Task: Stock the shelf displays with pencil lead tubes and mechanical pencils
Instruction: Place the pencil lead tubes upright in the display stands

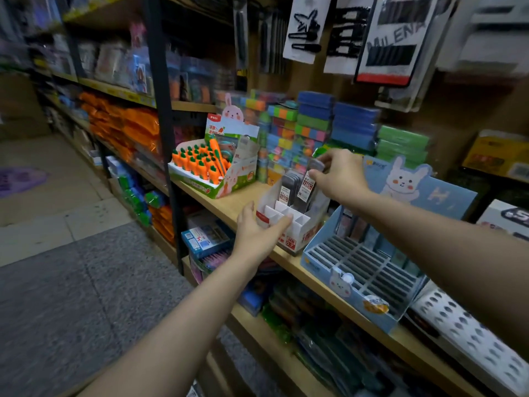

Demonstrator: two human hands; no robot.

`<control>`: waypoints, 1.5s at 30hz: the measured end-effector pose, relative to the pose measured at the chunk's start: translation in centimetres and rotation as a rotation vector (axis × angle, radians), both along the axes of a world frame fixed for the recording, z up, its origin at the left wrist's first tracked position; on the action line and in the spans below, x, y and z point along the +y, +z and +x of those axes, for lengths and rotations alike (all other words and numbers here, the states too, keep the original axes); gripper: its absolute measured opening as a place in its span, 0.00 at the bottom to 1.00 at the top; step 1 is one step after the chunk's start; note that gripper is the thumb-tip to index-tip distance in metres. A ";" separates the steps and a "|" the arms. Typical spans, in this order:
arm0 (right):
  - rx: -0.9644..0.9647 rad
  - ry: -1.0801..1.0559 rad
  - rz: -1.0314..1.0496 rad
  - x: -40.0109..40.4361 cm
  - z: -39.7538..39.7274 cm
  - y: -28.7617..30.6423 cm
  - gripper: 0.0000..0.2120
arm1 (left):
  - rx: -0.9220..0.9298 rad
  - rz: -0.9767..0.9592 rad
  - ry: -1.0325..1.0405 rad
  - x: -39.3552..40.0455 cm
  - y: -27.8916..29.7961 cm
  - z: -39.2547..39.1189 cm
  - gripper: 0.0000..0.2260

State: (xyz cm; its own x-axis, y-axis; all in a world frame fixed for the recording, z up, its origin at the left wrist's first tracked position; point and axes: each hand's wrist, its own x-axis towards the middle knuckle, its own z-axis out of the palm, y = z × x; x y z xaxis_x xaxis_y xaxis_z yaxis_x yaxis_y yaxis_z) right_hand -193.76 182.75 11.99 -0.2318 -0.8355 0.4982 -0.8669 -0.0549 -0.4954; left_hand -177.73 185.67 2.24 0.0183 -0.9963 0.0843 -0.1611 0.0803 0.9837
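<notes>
Your right hand (339, 174) pinches lead tube (310, 181) over back row of white display box (297, 224); left hand (257, 229), fingers relaxed, steadies box front. Front slots unfilled (most stocking remains, you'd judge).

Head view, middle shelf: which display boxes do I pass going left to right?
Carrot display box → white lead-tube box, steadied by the left hand, right hand holding a lead tube above it → blue bunny display box.
</notes>
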 end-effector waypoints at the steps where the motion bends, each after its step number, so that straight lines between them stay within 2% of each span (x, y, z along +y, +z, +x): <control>1: 0.012 -0.008 0.013 -0.3 0.0 -0.2 0.12 | 0.035 0.001 -0.005 -0.2 -0.2 -0.2 0.44; 5: 0.079 -0.032 0.026 -1.2 -0.2 0.1 0.13 | 0.104 -0.011 -0.003 -0.6 -1.1 -0.7 0.41; 10: 0.154 0.045 -0.007 -1.4 -0.1 0.1 0.15 | 0.191 0.008 0.021 -1.0 -1.5 -1.1 0.38; 13: 0.191 0.070 0.024 -1.1 0.1 -0.7 0.13 | 0.192 0.003 0.023 -1.1 -1.6 -1.0 0.38; 20: 0.485 0.042 0.048 -0.5 1.0 -1.6 0.12 | 0.203 0.035 0.023 -1.2 -1.6 -1.0 0.40; 24: 0.526 0.026 0.036 -0.5 0.9 -1.8 0.17 | 0.190 0.047 0.023 -1.6 -1.4 -1.3 0.40; 27: 0.537 0.033 0.026 -0.2 0.7 -2.1 0.17 | 0.179 0.040 -0.013 -1.2 -1.1 -0.9 0.41; 30: 0.407 0.097 -0.099 1.4 0.5 -2.5 0.18 | 0.164 -0.011 -0.031 1.2 -1.2 0.8 0.40; 32: 0.175 0.214 -0.229 3.7 1.3 -3.1 0.16 | 0.165 -0.071 -0.026 3.7 -2.2 2.9 0.28; 34: 0.002 0.383 -0.274 6.7 3.3 -4.5 0.11 | 0.129 -0.069 -0.042 6.6 -4.4 5.4 0.15; 37: -0.042 0.612 -0.148 11.0 7.6 -9.1 0.09 | 0.149 0.150 -0.025 11.2 -9.2 9.3 0.07; 40: -0.035 0.778 0.105 14.7 12.4 -15.3 0.10 | 0.193 0.417 0.129 16.2 -14.8 12.6 0.04; 43: -0.099 0.799 0.450 17.3 15.9 -21.9 0.11 | 0.088 0.530 0.348 20.4 -20.2 15.7 0.07; 45: -0.154 0.760 0.720 18.5 17.1 -26.2 0.10 | 0.028 0.636 0.407 22.6 -23.3 17.6 0.09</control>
